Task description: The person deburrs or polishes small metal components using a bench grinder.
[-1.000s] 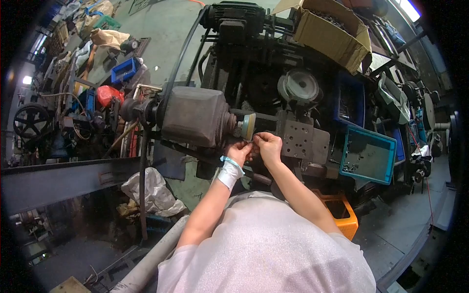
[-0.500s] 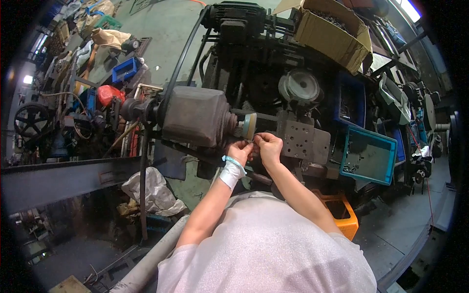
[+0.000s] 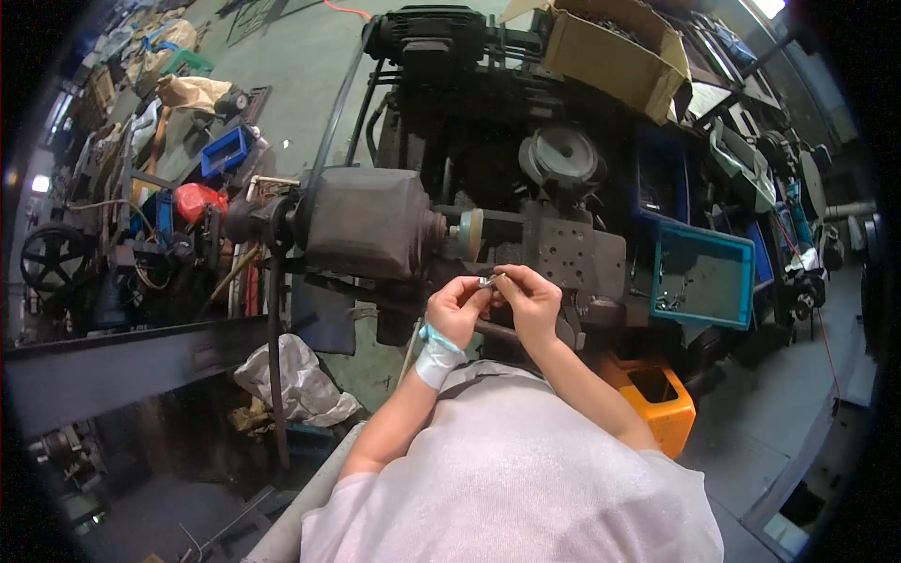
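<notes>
Both of my hands meet in front of the machine's spindle and pinch a small shiny metal part [image 3: 487, 281] between the fingertips. My left hand [image 3: 454, 307], with a white and light blue wrap at its wrist, grips it from the left. From the right, my right hand [image 3: 531, 298] holds the same piece with thumb and forefinger. Its exact shape is mostly hidden by the fingers. Just beyond my hands is a round wheel [image 3: 474, 235] with a tan rim and a pale bluish face, apart from the part. It sits on the spindle of a dark boxy housing [image 3: 364, 223].
A drilled metal plate [image 3: 574, 258] lies right of the wheel. Farther right stands a teal bin [image 3: 705, 281] with small metal pieces. A cardboard box [image 3: 615, 56] is at the back, a motor [image 3: 430, 38] beside it. An orange stool [image 3: 662, 399] stands near my right side.
Both hands have drawn back from the wheel toward my body, bringing the small metal part into sight between the fingers. The whole view has shifted slightly.
</notes>
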The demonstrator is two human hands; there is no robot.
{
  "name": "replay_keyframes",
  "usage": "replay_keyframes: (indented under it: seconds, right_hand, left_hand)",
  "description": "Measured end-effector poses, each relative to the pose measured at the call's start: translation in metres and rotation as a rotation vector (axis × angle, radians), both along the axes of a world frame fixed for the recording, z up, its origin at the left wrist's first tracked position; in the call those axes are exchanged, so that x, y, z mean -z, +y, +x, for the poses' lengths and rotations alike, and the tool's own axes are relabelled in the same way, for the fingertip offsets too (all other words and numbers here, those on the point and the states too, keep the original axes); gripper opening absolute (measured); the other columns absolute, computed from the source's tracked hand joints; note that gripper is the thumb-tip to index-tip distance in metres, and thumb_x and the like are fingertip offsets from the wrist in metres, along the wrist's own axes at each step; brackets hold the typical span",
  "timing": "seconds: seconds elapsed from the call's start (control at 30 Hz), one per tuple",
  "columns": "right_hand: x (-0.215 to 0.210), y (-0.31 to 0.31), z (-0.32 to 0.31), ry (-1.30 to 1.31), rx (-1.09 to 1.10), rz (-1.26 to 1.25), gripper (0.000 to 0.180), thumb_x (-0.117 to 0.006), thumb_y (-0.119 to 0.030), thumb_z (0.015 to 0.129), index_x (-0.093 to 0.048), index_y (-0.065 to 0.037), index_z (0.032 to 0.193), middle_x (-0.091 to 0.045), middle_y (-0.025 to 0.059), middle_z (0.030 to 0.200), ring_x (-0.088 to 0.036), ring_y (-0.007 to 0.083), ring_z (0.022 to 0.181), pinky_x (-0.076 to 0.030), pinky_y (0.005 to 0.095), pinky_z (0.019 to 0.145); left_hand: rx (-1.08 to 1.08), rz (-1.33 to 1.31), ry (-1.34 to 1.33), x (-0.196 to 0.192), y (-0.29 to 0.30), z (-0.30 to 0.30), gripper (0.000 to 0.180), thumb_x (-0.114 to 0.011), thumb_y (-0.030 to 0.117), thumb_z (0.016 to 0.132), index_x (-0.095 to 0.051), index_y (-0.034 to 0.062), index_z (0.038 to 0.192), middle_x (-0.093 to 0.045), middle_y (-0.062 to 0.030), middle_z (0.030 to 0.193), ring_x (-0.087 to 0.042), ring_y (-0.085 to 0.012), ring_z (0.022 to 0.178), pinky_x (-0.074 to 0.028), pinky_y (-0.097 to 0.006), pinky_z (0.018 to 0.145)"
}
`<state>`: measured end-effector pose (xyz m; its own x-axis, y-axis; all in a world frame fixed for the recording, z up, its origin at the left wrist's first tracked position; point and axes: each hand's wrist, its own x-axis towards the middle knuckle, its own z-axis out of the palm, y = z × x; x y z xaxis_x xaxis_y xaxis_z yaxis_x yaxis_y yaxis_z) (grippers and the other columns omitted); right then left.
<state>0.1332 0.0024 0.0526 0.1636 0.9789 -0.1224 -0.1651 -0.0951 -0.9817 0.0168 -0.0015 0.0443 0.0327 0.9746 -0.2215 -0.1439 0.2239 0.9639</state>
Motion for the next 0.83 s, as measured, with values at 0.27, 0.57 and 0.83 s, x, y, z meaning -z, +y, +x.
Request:
replay_keyframes:
  seconds: [0.27, 0.57, 0.83]
  right_hand:
    - [-0.047, -0.022, 0.002, -0.427, 0.005, 0.435, 0.013, -0.06, 0.002, 0.071, -0.059, 0.004, 0.084, -0.058, 0.0115, 0.075, -0.056, 0.0147, 0.062, -0.046, 0.0215, 0.053]
    - [-0.018, 0.004, 0.058, -0.028, 0.019, -0.416, 0.013, -0.061, -0.01, 0.071, -0.059, 0.001, 0.077, -0.057, 0.0061, 0.062, -0.055, 0.0118, 0.052, -0.045, 0.0209, 0.044]
    - [-0.145, 0.186, 0.221, 0.002, 0.123, 0.105, 0.051, -0.064, -0.024, 0.073, -0.041, 0.006, 0.107, -0.054, 0.0187, 0.097, -0.057, 0.0247, 0.079, -0.051, 0.0334, 0.064]
  left_hand:
    - [0.073, 0.174, -0.242, -0.022, -0.015, -0.003, 0.011, -0.057, 0.005, 0.078, -0.055, -0.0021, 0.086, -0.057, -0.0022, 0.071, -0.051, -0.0051, 0.059, -0.043, -0.017, 0.053]
    - [0.109, -0.122, -0.072, 0.012, -0.024, -0.013, 0.019, -0.057, 0.009, 0.078, -0.057, -0.0019, 0.093, -0.057, -0.0021, 0.071, -0.05, -0.0054, 0.057, -0.042, -0.019, 0.048]
    - [0.155, -0.108, -0.159, 0.015, -0.04, 0.007, 0.02, -0.054, 0.012, 0.081, -0.056, -0.0021, 0.095, -0.059, -0.0084, 0.074, -0.051, -0.0093, 0.055, -0.043, -0.021, 0.048]
